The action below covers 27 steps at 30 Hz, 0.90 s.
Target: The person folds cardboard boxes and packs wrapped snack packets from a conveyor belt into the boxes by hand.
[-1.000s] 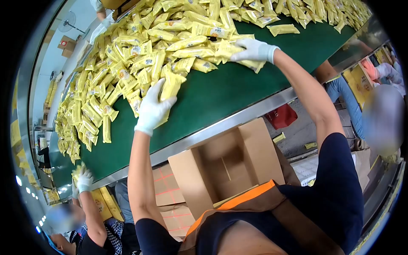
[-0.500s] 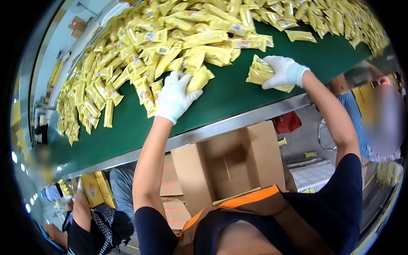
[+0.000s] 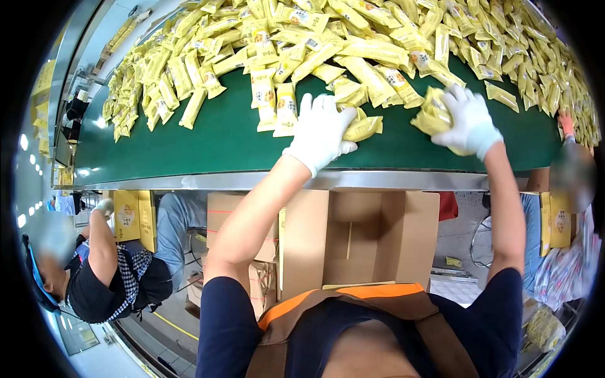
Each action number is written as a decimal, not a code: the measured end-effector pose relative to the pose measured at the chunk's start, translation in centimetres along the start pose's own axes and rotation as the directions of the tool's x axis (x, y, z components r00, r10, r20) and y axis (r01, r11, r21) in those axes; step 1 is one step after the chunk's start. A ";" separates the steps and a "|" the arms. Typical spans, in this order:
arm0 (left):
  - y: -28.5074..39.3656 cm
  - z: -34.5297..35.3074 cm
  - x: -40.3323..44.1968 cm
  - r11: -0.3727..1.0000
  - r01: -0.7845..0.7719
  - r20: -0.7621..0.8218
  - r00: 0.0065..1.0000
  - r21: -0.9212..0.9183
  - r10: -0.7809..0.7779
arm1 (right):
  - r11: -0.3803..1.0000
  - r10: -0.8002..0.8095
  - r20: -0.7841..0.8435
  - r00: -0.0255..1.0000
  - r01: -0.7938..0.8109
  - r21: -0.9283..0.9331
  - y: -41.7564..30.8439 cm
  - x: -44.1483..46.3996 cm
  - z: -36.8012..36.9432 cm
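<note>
Both hands wear white gloves. My left hand [image 3: 321, 129] is at the near edge of the pile, its fingers and thumb curled round a yellow wrapped snack packet [image 3: 364, 128] that sticks out to the right. Its hidden side may cover more packets. Two upright yellow packets [image 3: 286, 110] lie just left of that hand. Further right, my right hand [image 3: 467, 120] grips a bunch of yellow snack packets [image 3: 433, 112] against the green belt [image 3: 397, 148]; how many is unclear. A large heap of the same packets [image 3: 372, 47] spreads behind both hands.
An open cardboard box [image 3: 302, 246] stands below the belt's metal edge [image 3: 252, 181], in front of my body. More cartons [image 3: 224, 220] are stacked to its left. Co-workers sit on both sides, with a gloved hand [image 3: 566, 123] at the far right and yellow boxes [image 3: 126, 215] at left.
The view has turned and shifted, so the belt now runs level. Both hands stay at the packets; my right hand still grips its bunch, and my left remains at the pile's near edge.
</note>
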<state>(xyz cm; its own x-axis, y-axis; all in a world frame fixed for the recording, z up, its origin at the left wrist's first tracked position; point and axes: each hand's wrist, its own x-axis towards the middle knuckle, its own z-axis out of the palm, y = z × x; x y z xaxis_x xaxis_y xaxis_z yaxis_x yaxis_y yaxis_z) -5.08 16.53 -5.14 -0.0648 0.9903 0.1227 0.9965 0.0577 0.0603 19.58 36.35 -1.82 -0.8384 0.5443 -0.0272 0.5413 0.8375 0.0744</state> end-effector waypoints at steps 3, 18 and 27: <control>0.7 0.4 -0.4 0.997 0.022 -0.011 1.000 -0.070 -0.023 | 0.984 0.142 0.036 0.989 -0.145 0.099 -0.4 -2.3 2.8; -4.2 -2.3 -2.8 0.863 0.428 0.292 0.890 -0.268 -0.351 | 0.981 0.168 -0.003 0.986 -0.167 0.099 -0.6 -3.0 3.8; -8.6 -6.4 -10.8 0.904 0.426 0.387 0.831 0.020 -0.400 | 0.983 0.144 -0.088 0.986 -0.133 0.128 -0.1 -3.8 5.1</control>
<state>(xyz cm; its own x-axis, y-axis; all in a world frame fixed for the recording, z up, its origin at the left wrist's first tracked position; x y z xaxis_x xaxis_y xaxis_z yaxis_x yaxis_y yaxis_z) -13.26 4.56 -0.64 -0.4318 0.8485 -0.3059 0.8748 0.4766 0.0873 23.08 34.45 -6.83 -0.7537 0.6533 0.0717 0.6514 0.7571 -0.0506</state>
